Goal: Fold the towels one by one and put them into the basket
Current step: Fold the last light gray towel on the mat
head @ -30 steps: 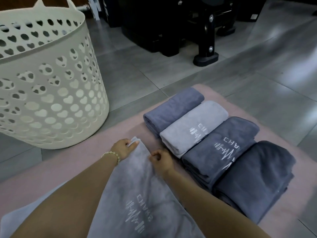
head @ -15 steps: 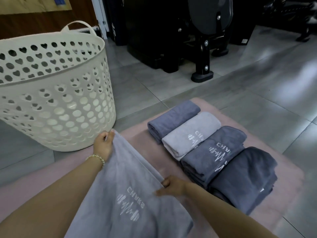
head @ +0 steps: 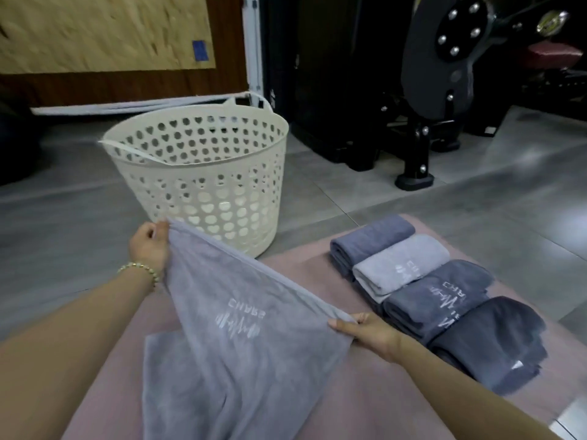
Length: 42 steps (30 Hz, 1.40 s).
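A light grey towel (head: 241, 338) with white lettering hangs stretched between my hands above the pink mat (head: 305, 271). My left hand (head: 147, 246) grips its upper left corner, raised near the basket. My right hand (head: 365, 331) pinches the other corner, lower and to the right. The towel's lower part drapes down onto the mat. The cream basket (head: 203, 173) with heart-shaped holes stands on the floor just beyond the mat. Several folded towels (head: 438, 300) lie in a row on the mat's right side.
Grey floor tiles (head: 476, 201) surround the mat. Black gym equipment (head: 422, 128) stands behind the basket and folded towels. A wooden wall panel (head: 104, 33) runs along the back left.
My left hand has lifted its towel corner up and to the left while my right hand moved right, spreading the towel. The view has tilted up, showing the whole basket.
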Tool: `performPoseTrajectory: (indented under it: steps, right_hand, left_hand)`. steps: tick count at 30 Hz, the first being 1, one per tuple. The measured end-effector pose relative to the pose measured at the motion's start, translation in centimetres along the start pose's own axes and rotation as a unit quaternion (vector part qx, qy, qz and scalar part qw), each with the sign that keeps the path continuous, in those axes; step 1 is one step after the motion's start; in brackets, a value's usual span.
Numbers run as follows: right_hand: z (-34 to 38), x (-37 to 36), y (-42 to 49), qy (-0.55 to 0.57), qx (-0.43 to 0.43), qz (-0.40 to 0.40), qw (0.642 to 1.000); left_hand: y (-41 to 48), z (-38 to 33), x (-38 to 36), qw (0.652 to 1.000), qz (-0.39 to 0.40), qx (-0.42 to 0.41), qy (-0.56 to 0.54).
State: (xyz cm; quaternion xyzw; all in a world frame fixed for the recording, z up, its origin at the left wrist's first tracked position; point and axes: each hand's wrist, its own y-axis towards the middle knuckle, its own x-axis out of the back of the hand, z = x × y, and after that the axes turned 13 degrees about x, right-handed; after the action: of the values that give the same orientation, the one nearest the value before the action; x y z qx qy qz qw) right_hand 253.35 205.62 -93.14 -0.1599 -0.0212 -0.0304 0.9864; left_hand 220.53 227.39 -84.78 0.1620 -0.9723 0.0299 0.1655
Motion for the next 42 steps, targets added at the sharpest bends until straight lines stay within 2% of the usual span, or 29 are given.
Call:
performPoseTrajectory:
  steps: [4,7,11,16,20,22,24,26,29,32,34,35,37,40,42]
  right_hand:
    - [3.7,-3.4,0.5,-0.015,0.056,0.014,0.998]
    - [7.6,-5.8,1.9,0.07,0.128,-0.021,0.989]
    - [15.4,-9.7,2.6,0.133,0.217,-0.045,0.966]
    - [23.7,-15.0,1.4,0.097,0.271,-0.013,0.958]
    - [26.3,-17.8,-0.9,0.066,0.28,0.091,0.953]
    - [27.0,-18.4,-2.3,0.094,0.286,0.131,0.945]
    - [27.5,-17.9,-3.1,0.171,0.297,0.145,0.928]
    - [28.0,-16.9,-3.9,0.248,0.289,0.16,0.911]
    - [27.7,-15.2,-4.3,0.302,0.265,0.18,0.898]
    - [25.7,-13.3,-3.7,0.305,0.237,0.136,0.912]
    - [23.0,-12.2,-2.4,0.203,0.212,0.08,0.953]
    - [21.1,-11.7,-1.3,0.126,0.206,0.057,0.969]
    - [17.1,-11.1,0.6,-0.003,0.181,0.015,0.983]
    - [13.0,-11.5,2.5,-0.062,0.153,-0.021,0.986]
    - [11.4,-11.6,3.8,-0.087,0.135,-0.036,0.986]
  left_hand:
    - [1.0,-0.2,7.9,0.999,-0.049,-0.007,-0.02]
    - [1.2,-1.2,13.6,0.994,-0.108,-0.007,-0.034]
    - [0.3,-3.2,19.4,0.993,-0.104,-0.038,-0.031]
    - [-2.5,-6.7,22.2,0.996,-0.035,-0.081,-0.028]
    - [-7.1,-9.9,22.8,0.993,0.05,-0.073,-0.074]
    - [-9.5,-11.1,23.4,0.987,0.109,-0.055,-0.105]
    - [-11.7,-12.1,24.4,0.968,0.181,-0.03,-0.174]
    - [-12.7,-12.3,25.5,0.932,0.248,0.0,-0.262]
    - [-11.8,-11.1,27.3,0.891,0.291,0.075,-0.34]
    - [-9.2,-7.2,28.5,0.88,0.254,0.169,-0.363]
    - [-7.3,-2.5,28.3,0.914,0.172,0.197,-0.309]
    - [-6.6,0.1,27.8,0.945,0.134,0.186,-0.234]
    - [-6.1,4.3,26.3,0.98,0.079,0.158,-0.097]
    - [-5.7,8.6,24.3,0.989,0.006,0.144,-0.028]
    - [-5.0,10.3,23.8,0.991,0.002,0.134,0.003]
